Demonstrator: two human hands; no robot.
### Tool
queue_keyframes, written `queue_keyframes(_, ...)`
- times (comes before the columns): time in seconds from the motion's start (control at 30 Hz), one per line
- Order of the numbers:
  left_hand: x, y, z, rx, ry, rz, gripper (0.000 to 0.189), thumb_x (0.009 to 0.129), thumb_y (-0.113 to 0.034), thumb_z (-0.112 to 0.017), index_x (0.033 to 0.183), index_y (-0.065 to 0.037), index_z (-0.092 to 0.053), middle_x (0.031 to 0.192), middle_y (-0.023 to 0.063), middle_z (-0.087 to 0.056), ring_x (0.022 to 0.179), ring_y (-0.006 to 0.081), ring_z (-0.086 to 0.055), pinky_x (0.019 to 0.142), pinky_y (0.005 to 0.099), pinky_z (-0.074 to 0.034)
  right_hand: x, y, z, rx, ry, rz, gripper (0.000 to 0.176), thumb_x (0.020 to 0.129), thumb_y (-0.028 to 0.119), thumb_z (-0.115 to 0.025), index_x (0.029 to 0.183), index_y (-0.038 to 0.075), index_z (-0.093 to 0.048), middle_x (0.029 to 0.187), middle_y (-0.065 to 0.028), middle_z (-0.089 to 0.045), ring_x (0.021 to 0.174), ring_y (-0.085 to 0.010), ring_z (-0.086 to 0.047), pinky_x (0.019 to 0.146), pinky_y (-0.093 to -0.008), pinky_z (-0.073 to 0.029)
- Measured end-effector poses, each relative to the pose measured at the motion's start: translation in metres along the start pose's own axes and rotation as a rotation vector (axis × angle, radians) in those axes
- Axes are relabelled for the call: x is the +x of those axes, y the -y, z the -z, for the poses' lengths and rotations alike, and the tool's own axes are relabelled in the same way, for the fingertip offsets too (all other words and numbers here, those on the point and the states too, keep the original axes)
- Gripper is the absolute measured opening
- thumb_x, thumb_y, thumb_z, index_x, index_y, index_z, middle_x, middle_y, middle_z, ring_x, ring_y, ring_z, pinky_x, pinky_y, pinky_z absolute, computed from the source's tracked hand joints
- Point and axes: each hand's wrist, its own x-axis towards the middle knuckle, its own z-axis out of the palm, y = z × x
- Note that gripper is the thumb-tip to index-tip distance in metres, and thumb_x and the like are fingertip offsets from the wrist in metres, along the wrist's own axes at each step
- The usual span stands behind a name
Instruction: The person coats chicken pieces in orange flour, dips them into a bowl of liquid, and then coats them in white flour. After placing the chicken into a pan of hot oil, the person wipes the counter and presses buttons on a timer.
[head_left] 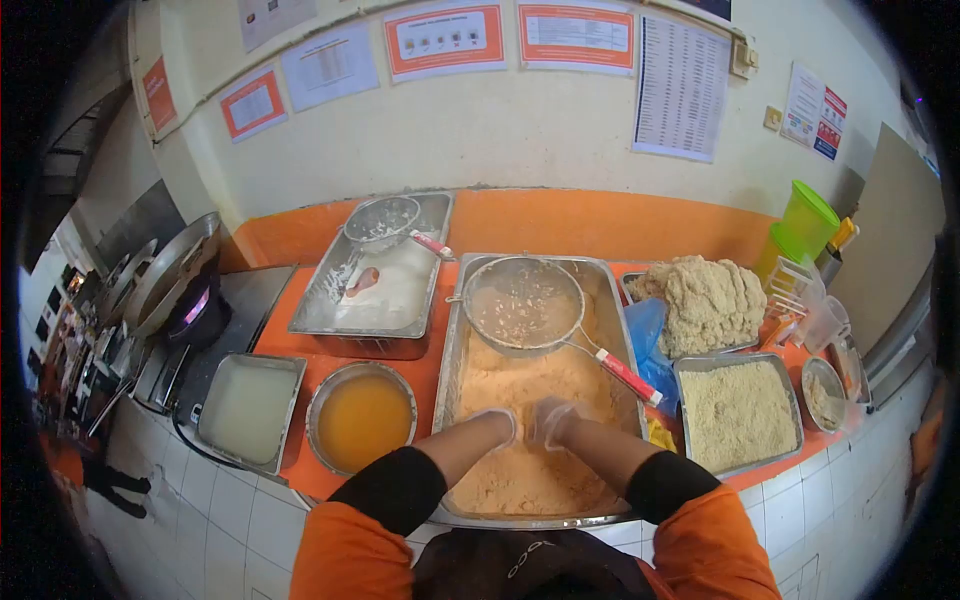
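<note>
In the head view, both my hands are down in orange-tinted flour (530,485) inside a deep metal tray (448,345). My left hand (506,426) wears a clear plastic glove, and its fingers are buried in the flour. Close beside it is my right hand (551,420), gloved the same way, its fingers also hidden. Whether either hand grips anything under the surface cannot be seen. A round mesh sieve (524,305) with a red handle (628,378) rests across the tray beyond my hands, with crumbs in its mesh.
To the left stand a bowl of orange liquid (361,418), a pan of cloudy liquid (248,410) and a tray of white flour (385,295) with another sieve (382,218). Rightward are a pale crumbly heap (700,300), a crumb tray (740,410) and a blue bag (650,345). A lit stove (195,310) is far left.
</note>
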Motion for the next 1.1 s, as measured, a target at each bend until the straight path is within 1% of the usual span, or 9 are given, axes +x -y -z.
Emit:
queue_keyframes(0.1, -0.020, -0.003, -0.016, 0.244, 0.180, -0.069, 0.026, 0.066, -0.010, -0.057, 0.092, -0.005, -0.059, 0.094, 0.0123, -0.058, 0.084, 0.0259, -0.056, 0.068, 0.0362, -0.045, -0.036, 0.028, -0.010, -0.155, 0.037, 0.303, 0.031, 0.061, 0.024, -0.061, 0.087, 0.007, -0.061, 0.084, -0.0092, -0.059, 0.078, -0.0211, -0.058, 0.061, -0.0330, -0.047)
queue_keyframes(0.2, -0.026, -0.004, -0.073, 0.507, 0.119, -0.276, 0.037, 0.061, -0.026, -0.066, 0.090, -0.003, -0.058, 0.094, 0.0149, -0.057, 0.084, 0.0269, -0.056, 0.072, 0.0393, -0.044, -0.050, 0.054, -0.028, -0.744, -1.202, 0.298, 0.030, 0.061, 0.030, -0.059, 0.079, 0.005, -0.061, 0.075, -0.0115, -0.060, 0.079, -0.0223, -0.057, 0.065, -0.0323, -0.044)
queue_keyframes(0.27, 0.008, -0.003, -0.100, -0.080, -0.228, 0.182, 0.035, 0.065, -0.024, -0.063, 0.092, -0.003, -0.058, 0.099, 0.0151, -0.055, 0.089, 0.0274, -0.054, 0.074, 0.0395, -0.043, 0.007, 0.053, -0.048, -0.051, 0.032, 0.383, 0.025, 0.058, 0.021, -0.065, 0.078, 0.006, -0.063, 0.079, -0.0121, -0.060, 0.076, -0.0239, -0.058, 0.063, -0.0328, -0.046)
queue_keyframes(0.33, 0.029, 0.001, -0.088, -0.390, -0.197, 0.399, 0.032, 0.069, -0.021, -0.058, 0.095, -0.003, -0.057, 0.104, 0.0146, -0.053, 0.093, 0.0286, -0.052, 0.076, 0.0406, -0.042, 0.024, 0.034, -0.054, 0.031, 0.002, 0.403, 0.027, 0.056, 0.019, -0.066, 0.079, 0.006, -0.062, 0.081, -0.0124, -0.059, 0.078, -0.0239, -0.058, 0.064, -0.0326, -0.046)
queue_keyframes(0.5, 0.009, 0.004, -0.045, -0.015, 0.119, 0.133, 0.032, 0.073, -0.015, -0.050, 0.103, -0.005, -0.053, 0.110, 0.0131, -0.049, 0.096, 0.0312, -0.050, 0.078, 0.0433, -0.040, -0.014, 0.013, 0.030, -0.032, 0.135, 0.254, 0.031, 0.056, 0.025, -0.063, 0.082, 0.007, -0.062, 0.086, -0.0121, -0.060, 0.078, -0.0257, -0.058, 0.065, -0.0332, -0.046)
queue_keyframes(0.7, -0.044, -0.029, -0.045, -0.067, -0.419, -0.258, 0.038, 0.060, -0.023, -0.063, 0.089, 0.000, -0.056, 0.088, 0.0199, -0.056, 0.084, 0.0312, -0.054, 0.075, 0.0383, -0.043, -0.012, -0.010, 0.019, -0.135, 0.436, -0.096, 0.030, 0.062, 0.032, -0.062, 0.082, 0.010, -0.062, 0.096, -0.0118, -0.057, 0.089, -0.0224, -0.055, 0.072, -0.0330, -0.045)
queue_keyframes(0.83, -0.033, -0.034, -0.047, -0.052, -0.253, -0.283, 0.036, 0.062, -0.024, -0.061, 0.089, 0.000, -0.055, 0.089, 0.0194, -0.055, 0.082, 0.0300, -0.054, 0.074, 0.0363, -0.044, 0.024, -0.014, -0.038, 0.220, -0.057, -0.116, 0.029, 0.060, 0.029, -0.064, 0.082, 0.009, -0.062, 0.095, -0.0109, -0.058, 0.088, -0.0224, -0.055, 0.071, -0.0329, -0.045)
queue_keyframes(0.9, -0.004, -0.026, -0.069, -0.002, -0.346, -0.393, 0.032, 0.066, -0.021, -0.058, 0.089, -0.001, -0.055, 0.091, 0.0181, -0.056, 0.081, 0.0299, -0.055, 0.071, 0.0376, -0.044, 0.012, -0.025, -0.009, -0.136, 0.577, 0.153, 0.028, 0.061, 0.026, -0.063, 0.083, 0.008, -0.061, 0.093, -0.0120, -0.059, 0.085, -0.0240, -0.056, 0.072, -0.0345, -0.044)
queue_keyframes(1.1, 0.016, -0.025, -0.080, -0.181, -0.075, -0.140, 0.022, 0.068, -0.016, -0.055, 0.085, -0.003, -0.060, 0.088, 0.0166, -0.058, 0.081, 0.0277, -0.057, 0.067, 0.0370, -0.045, -0.066, 0.033, 0.005, 0.106, 0.269, 0.006, 0.031, 0.064, 0.029, -0.061, 0.087, 0.008, -0.061, 0.092, -0.0131, -0.058, 0.082, -0.0263, -0.056, 0.070, -0.0343, -0.044)
